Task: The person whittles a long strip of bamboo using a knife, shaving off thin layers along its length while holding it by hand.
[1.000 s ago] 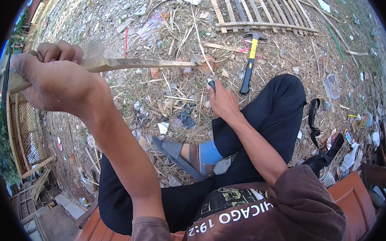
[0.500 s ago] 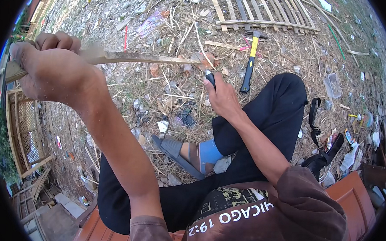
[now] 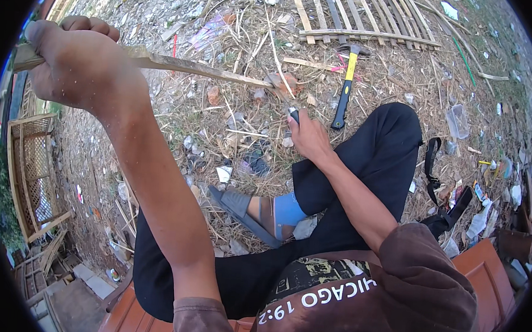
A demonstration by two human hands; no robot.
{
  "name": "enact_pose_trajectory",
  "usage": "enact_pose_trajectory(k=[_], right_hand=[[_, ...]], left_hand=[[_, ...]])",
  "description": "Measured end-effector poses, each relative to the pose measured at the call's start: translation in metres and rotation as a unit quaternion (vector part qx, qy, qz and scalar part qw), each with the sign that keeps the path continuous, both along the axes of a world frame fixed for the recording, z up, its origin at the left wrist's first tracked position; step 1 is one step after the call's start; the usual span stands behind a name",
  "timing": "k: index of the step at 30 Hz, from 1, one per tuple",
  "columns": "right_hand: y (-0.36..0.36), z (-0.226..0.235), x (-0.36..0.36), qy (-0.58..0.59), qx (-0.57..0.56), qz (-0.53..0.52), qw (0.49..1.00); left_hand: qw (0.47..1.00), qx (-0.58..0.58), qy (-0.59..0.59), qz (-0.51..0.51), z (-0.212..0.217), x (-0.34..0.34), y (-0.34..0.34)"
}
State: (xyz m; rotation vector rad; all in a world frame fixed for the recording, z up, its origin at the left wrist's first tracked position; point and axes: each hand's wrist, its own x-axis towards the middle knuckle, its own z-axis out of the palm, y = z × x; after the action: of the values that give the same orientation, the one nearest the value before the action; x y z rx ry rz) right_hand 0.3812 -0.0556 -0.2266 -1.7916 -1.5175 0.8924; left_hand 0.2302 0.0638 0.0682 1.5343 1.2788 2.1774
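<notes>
We held a long thin strip of pale split bamboo [image 3: 205, 70] raised in our left hand [image 3: 82, 66], fist closed tightly around its near end, the far end pointing down toward the ground by our right knee. Our right hand [image 3: 308, 137] was clenched around the dark handle of a small knife [image 3: 294, 115], its tip meeting the strip's far end just above the littered ground [image 3: 220, 127].

By our judgement the shaving was partway through — the strip looked slim and fairly even along its length, yet its surface remained rough and fibrous, with a frayed end near the blade. How much trimming was left we could not tell.

The ground was dry earth under straw, wood slivers and plastic scraps. A hammer with a yellow-and-black handle [image 3: 344, 89] lay beyond the knife, just short of a flat panel of pale bamboo slats [image 3: 358, 17] at the far edge. Our foot sat in a grey rubber sandal [image 3: 239, 210] — matte, worn.
</notes>
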Motion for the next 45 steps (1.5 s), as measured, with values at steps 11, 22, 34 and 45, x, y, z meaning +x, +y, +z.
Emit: enact_pose_trajectory(k=[11, 22, 34, 45], right_hand=[[0.007, -0.004, 0.001, -0.051, -0.058, 0.008, 0.997], [0.007, 0.003, 0.003, -0.018, -0.083, 0.014, 0.996], [0.001, -0.015, 0.004, -0.014, -0.125, 0.007, 0.992], [0.007, 0.064, -0.002, 0.139, -0.003, -0.009, 0.99]], left_hand=[[1.0, -0.001, -0.001, 0.01, 0.002, 0.01, 0.006], [1.0, 0.001, 0.02, 0.01, -0.002, 0.012, 0.001], [1.0, 0.009, 0.012, 0.026, -0.001, 0.017, 0.01], [0.999, 0.028, 0.005, -0.017, 0.0, 0.019, 0.013]])
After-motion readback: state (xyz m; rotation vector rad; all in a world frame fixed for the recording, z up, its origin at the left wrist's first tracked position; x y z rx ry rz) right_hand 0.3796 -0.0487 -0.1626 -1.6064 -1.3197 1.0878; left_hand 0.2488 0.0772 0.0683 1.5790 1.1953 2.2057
